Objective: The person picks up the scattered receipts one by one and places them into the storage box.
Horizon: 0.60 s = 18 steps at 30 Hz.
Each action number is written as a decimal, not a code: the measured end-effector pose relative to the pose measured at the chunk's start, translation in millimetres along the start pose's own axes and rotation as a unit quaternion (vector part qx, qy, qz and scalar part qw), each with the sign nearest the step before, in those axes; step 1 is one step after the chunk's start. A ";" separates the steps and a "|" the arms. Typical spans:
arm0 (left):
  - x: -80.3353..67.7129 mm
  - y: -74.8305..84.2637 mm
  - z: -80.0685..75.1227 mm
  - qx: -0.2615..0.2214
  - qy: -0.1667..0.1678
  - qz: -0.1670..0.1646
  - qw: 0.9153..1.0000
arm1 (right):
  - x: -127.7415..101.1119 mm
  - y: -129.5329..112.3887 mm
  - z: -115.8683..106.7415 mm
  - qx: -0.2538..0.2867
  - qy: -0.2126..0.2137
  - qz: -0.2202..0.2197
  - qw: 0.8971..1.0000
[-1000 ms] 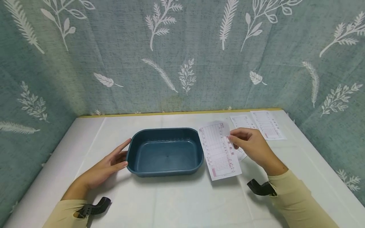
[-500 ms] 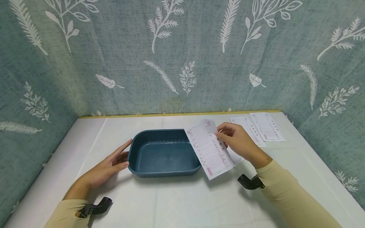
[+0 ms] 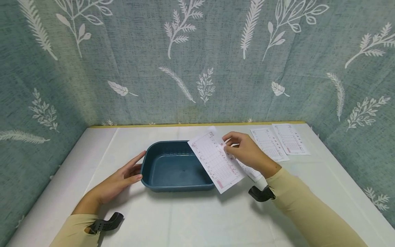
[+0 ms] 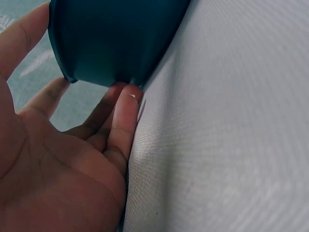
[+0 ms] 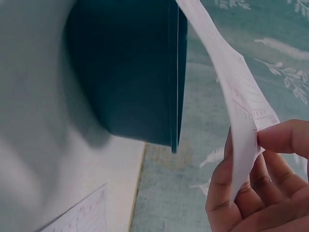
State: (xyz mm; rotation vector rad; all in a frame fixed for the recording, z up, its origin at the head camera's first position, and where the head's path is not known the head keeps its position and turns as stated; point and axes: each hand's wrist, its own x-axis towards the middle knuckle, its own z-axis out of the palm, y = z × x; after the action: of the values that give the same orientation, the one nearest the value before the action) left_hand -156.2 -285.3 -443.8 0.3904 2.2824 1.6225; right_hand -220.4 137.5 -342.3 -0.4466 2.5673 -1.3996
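Observation:
A dark blue plastic tray (image 3: 172,187) stands on the white table, seen close in the left wrist view (image 4: 116,38) and in the right wrist view (image 5: 130,72). My left hand (image 3: 121,176) rests with straight fingers (image 4: 123,121) against the tray's left wall. My right hand (image 3: 243,151) pinches a printed paper slip (image 3: 216,161) by its right edge, thumb and fingers (image 5: 227,188) on the slip (image 5: 231,82). The slip hangs tilted over the tray's right rim.
Two more printed slips (image 3: 270,144) (image 3: 290,139) lie at the table's back right, and another (image 3: 251,173) lies partly under my right hand. One slip's corner (image 5: 77,217) shows on the table. A leaf-patterned curtain (image 3: 197,61) walls in the back and sides.
My right hand has carried the slip leftward, from beside the tray to over its right rim. The left hand has stayed against the tray.

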 end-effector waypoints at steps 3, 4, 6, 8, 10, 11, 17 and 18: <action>0.0 1.4 0.0 0.004 0.002 -0.001 1.000 | 3.6 -3.1 5.0 -0.006 -0.001 -0.005 1.000; -0.2 1.8 -0.1 0.006 0.001 0.001 1.000 | 5.0 -4.0 6.9 -0.008 -0.003 -0.006 1.000; -0.7 2.3 -0.4 0.004 0.003 -0.004 1.000 | 8.3 -5.5 10.9 -0.011 -0.006 -0.006 1.000; -0.9 2.4 -0.7 0.001 0.002 -0.003 1.000 | 11.6 -7.0 15.3 -0.011 -0.009 -0.007 1.000; -0.6 1.7 -0.9 -0.006 0.000 -0.001 1.000 | 14.5 -7.5 19.4 -0.013 -0.011 -0.007 1.000; -0.4 1.5 -0.7 -0.009 0.000 -0.002 1.000 | 15.9 -7.7 21.5 -0.015 -0.011 -0.010 1.000; 0.8 0.4 -0.2 -0.008 -0.002 0.001 1.000 | 22.1 -8.3 32.8 -0.046 -0.012 -0.041 0.998; 0.9 0.3 -0.1 -0.007 -0.001 0.001 1.000 | 22.9 -8.6 34.5 -0.050 -0.013 -0.045 0.998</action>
State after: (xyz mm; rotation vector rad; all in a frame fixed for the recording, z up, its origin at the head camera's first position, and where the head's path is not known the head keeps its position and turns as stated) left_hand -157.0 -284.9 -443.6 0.3900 2.2671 1.6375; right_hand -230.0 98.1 -354.1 -0.5984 2.6358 -1.2869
